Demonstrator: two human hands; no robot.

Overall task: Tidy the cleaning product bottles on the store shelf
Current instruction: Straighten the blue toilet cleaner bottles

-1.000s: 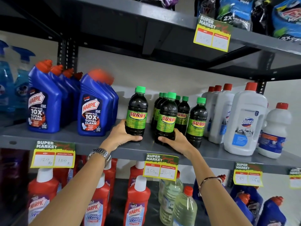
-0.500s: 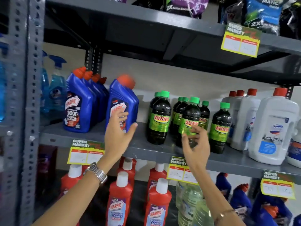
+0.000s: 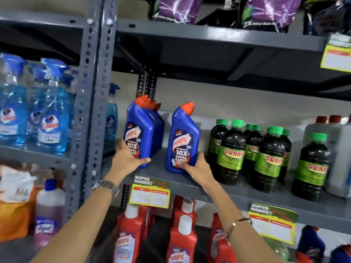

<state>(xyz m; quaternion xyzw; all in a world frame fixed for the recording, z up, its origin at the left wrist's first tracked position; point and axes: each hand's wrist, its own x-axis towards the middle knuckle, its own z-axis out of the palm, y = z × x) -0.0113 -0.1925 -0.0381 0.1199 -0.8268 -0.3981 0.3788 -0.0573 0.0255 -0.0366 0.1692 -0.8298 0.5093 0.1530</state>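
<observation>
Two front blue Harpic bottles with orange caps stand upright on the grey middle shelf [image 3: 224, 190]. My left hand [image 3: 127, 160] wraps the base of the left blue Harpic bottle [image 3: 138, 130], which heads a row of like bottles behind it. My right hand [image 3: 197, 168] grips the lower right side of the right blue Harpic bottle [image 3: 183, 137]. A gap separates the two bottles. Several dark Sunny bottles [image 3: 230, 152] with green caps stand to the right, apart from my hands.
A perforated grey upright post [image 3: 93, 103] stands left of my left hand. Blue spray bottles [image 3: 51, 114] fill the neighbouring shelf. Red Harpic bottles [image 3: 182, 236] sit on the shelf below. White jugs [image 3: 338, 158] stand far right. Price tags [image 3: 150, 192] hang on the shelf edge.
Both hands left the Sunny bottles and moved left. They were open in the air half a second ago; now each grips a blue Harpic bottle. The view shifted left.
</observation>
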